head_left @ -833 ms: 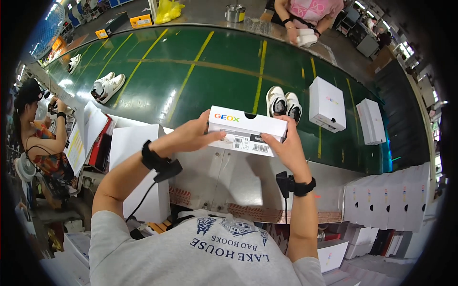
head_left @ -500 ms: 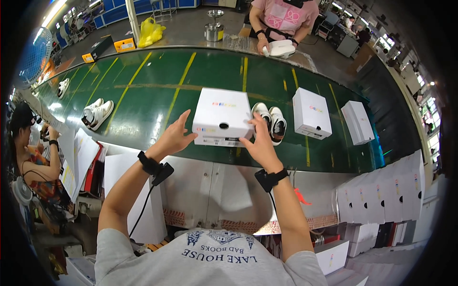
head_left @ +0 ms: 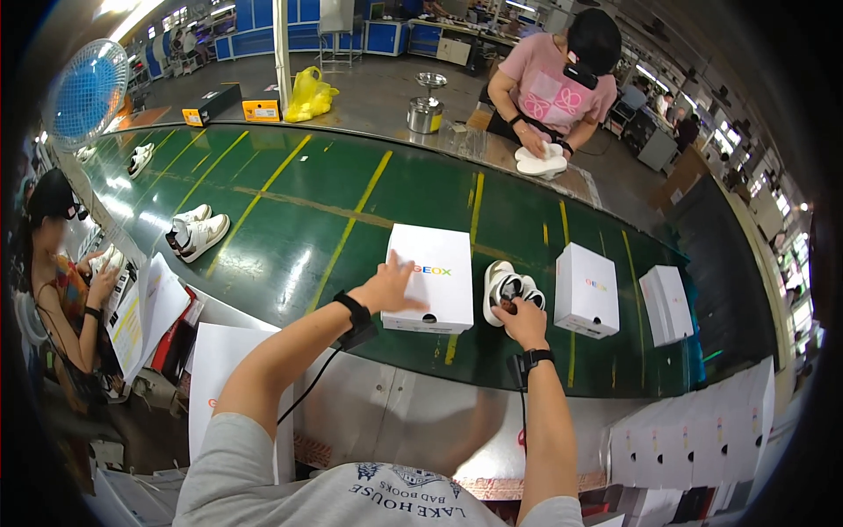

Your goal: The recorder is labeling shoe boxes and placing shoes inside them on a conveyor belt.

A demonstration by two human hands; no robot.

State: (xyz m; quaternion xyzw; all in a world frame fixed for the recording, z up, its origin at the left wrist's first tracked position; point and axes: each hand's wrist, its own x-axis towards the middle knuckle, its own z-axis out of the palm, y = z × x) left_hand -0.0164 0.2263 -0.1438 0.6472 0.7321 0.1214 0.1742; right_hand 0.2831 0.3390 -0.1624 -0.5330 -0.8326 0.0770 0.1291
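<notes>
shoes (head_left: 498, 279) sit under right hand (head_left: 525, 321), grip unclear, while left hand (head_left: 387, 288) lies spread over white box (head_left: 446, 285).

From my end, I see a green belt (head_left: 325, 180) crossed by yellow stripes (head_left: 356, 224). At the clock's centre, the box (head_left: 446, 297) is white with multicoloured lettering; toward four o'clock, the shoes (head_left: 494, 290) are white and black. I get blue from the fan (head_left: 90, 94) at ten, yellow from the bag (head_left: 310, 95) at eleven, pink from a shirt (head_left: 537, 68) at one, and, at six, a grey top (head_left: 378, 505) with dark-blue print.
</notes>
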